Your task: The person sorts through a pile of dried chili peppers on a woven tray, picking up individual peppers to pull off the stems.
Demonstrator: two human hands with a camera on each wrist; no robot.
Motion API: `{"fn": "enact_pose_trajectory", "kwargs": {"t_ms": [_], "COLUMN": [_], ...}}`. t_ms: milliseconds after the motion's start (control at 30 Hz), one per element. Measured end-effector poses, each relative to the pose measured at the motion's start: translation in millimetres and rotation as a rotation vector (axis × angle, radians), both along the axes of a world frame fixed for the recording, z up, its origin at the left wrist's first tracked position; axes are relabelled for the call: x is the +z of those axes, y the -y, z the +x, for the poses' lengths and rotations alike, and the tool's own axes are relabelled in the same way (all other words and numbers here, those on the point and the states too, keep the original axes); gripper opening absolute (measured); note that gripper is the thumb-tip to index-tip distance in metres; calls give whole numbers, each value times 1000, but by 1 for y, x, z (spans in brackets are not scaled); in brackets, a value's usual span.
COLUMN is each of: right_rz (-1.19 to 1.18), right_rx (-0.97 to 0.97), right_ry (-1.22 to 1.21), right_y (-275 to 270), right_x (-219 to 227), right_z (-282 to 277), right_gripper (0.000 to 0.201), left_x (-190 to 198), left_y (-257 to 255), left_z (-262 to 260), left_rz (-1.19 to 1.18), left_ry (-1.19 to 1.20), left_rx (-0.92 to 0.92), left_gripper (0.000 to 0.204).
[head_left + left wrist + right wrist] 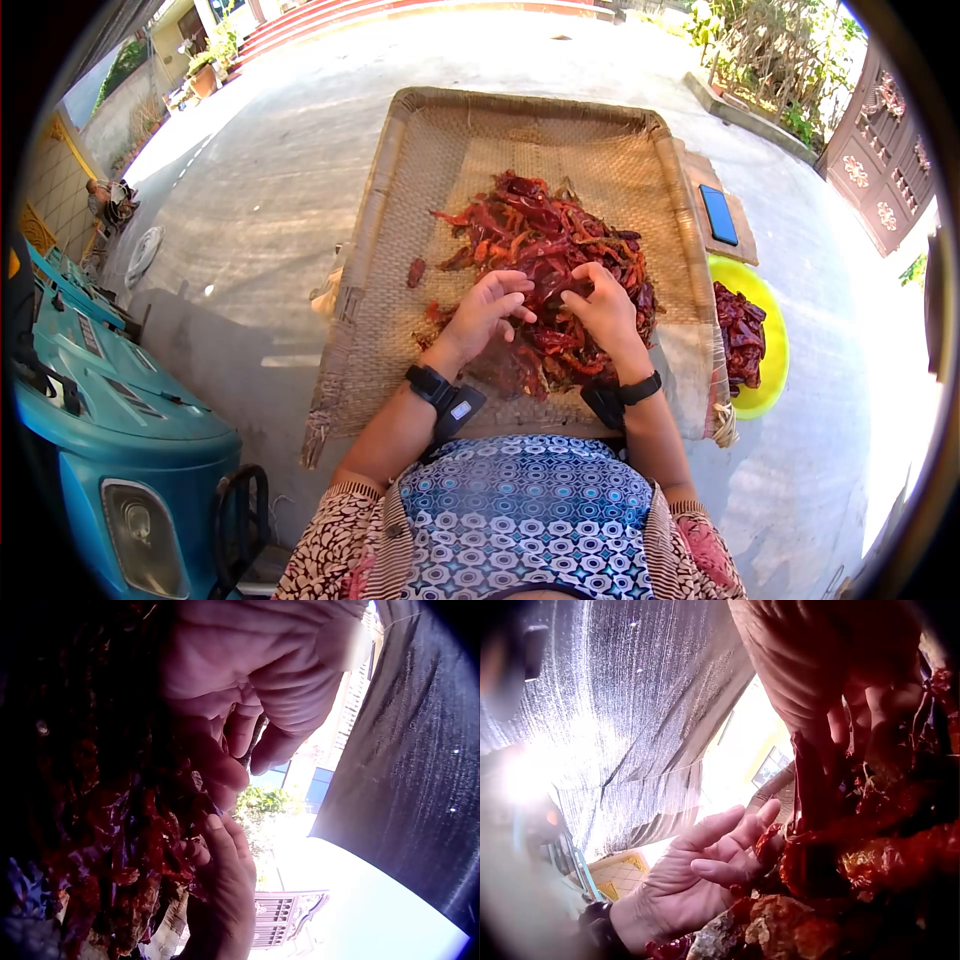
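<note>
A heap of dried red chili peppers lies on a woven tray in the head view. My right hand is over the heap's near right part with its fingers bent down. In the right wrist view it pinches a long dark red chili pepper below the thumb. My left hand faces it from the left, its fingers loosely bent and the thumb apart from them. The left fingertips are right beside a chili pepper in the right wrist view, with nothing visibly gripped.
A yellow basin with darker red peppers stands right of the tray. A blue phone lies on cardboard by the tray's right rim. At the left is a teal vehicle; farther back sits a person.
</note>
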State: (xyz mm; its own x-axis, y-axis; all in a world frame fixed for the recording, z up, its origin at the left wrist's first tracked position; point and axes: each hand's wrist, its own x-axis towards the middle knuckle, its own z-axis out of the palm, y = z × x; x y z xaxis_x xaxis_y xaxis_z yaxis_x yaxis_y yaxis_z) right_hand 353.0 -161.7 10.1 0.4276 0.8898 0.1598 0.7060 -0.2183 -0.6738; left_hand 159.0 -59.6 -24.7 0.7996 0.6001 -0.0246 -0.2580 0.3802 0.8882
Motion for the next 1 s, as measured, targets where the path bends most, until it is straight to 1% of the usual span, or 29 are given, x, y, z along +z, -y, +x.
{"fn": "enact_pose_trajectory", "kwargs": {"t_ms": [67,167,267,367,400,533,600,633,700,767,800,833,900,933,967,1000], "right_rz": [48,-14,116,297,245,185,88,41,90,139,207,275,480,582,735,873], "right_rx": [13,59,137,237,273,325,343,352,331,289,217,145,-5,4,-100,-105], "right_ry": [-27,-125,-659,-980,-965,-872,-849,-837,-894,-926,-926,-923,-1105,-1177,-1253,-1393], "right_y": [1,-1,1,11,14,20,24,26,28,31,35,38,45,52,56,63], "right_x": [1,3,-7,8,12,5,2,1,0,-2,-2,-2,0,-5,-10,-8], "right_z": [-2,-3,-2,-19,-20,-19,-13,-9,-3,10,19,28,50,67,79,88], "right_gripper": [33,28,24,26,28,28,28,28,27,26,26,27,26,26,26,26], "left_x": [2,3,5,6,6,-7,-9,-9,-6,18,27,22,5,1,-3,-3], "left_y": [2,4,4,6,6,3,4,4,3,14,17,14,3,1,0,1], "left_z": [1,2,1,1,1,3,2,1,0,2,3,2,2,3,2,2], "left_rz": [-10,5,21,-2,-11,-19,-17,-13,-2,1,2,58,172,237,262,287], "left_ry": [-6,-19,-20,-41,-50,-45,-4,-24,-62,-13,11,30,68,13,-63,-139], "left_rx": [4,5,-4,-39,-54,-135,-162,-179,-214,-101,-44,41,211,326,375,422], "left_gripper": [42,43,41,35,33,22,18,18,18,18,19,20,24,27,29,30]}}
